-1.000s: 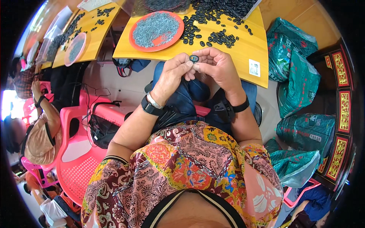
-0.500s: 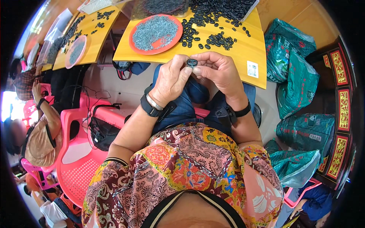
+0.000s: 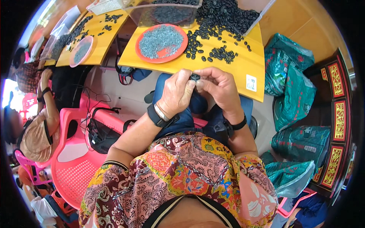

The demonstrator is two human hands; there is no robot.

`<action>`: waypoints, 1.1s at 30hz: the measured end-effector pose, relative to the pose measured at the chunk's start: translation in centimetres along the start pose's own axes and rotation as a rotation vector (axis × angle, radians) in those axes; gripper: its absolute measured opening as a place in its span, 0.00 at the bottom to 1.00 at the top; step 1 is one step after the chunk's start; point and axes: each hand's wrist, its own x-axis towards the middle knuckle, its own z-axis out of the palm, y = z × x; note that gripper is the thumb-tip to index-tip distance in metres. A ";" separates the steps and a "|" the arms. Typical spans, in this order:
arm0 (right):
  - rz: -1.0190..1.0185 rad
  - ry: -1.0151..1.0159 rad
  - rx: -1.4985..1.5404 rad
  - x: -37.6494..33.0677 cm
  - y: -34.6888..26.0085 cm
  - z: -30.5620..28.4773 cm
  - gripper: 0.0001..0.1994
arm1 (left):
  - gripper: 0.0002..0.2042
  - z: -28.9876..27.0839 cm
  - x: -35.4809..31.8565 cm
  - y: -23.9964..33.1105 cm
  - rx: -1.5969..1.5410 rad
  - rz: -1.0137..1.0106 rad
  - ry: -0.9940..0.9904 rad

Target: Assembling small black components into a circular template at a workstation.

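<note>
– Off the near edge of the yellow wood-topped table [image 3: 247, 65], what's being held?

– One small black oval piece [image 3: 195, 77], plastic by the look, up in the air between both hands. Left hand [image 3: 176, 91]: thumb and forefinger pinching it, other fingers curled. Right hand [image 3: 219, 89]: pinching from the opposite side, thumb nearer the body, forefinger beyond (exact contact is hidden by the fingertips).

– Why two hands on something that tiny?

– My read: a pinch from each side stops it twisting, and holding it clear of the table keeps it in plain view.

– And the stock?

– Round red shallow plate [image 3: 161, 60] toward the table's near left corner, spread with slim grey metal-looking pins [image 3: 154, 41]. Raised rim probably stops them rolling off. To its right, a loose cluster of black ovals [image 3: 224, 54], within easy reach I'd guess; the big black heap [image 3: 228, 17] sits toward the far edge. Boxy clear plastic bin [image 3: 142, 17] behind the plate.

– Surfaces?

– Ovals: smooth, rounded. Pins: thin, dull shine. Flat white label [image 3: 251, 82] by the near right corner. Crinkly green bags [image 3: 300, 142] slump on the floor past the right edge.
</note>
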 end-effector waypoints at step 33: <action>0.123 0.239 -1.253 13.8 2.3 -10.0 0.10 | 0.02 0.8 1.7 0.0 0.008 0.023 -0.067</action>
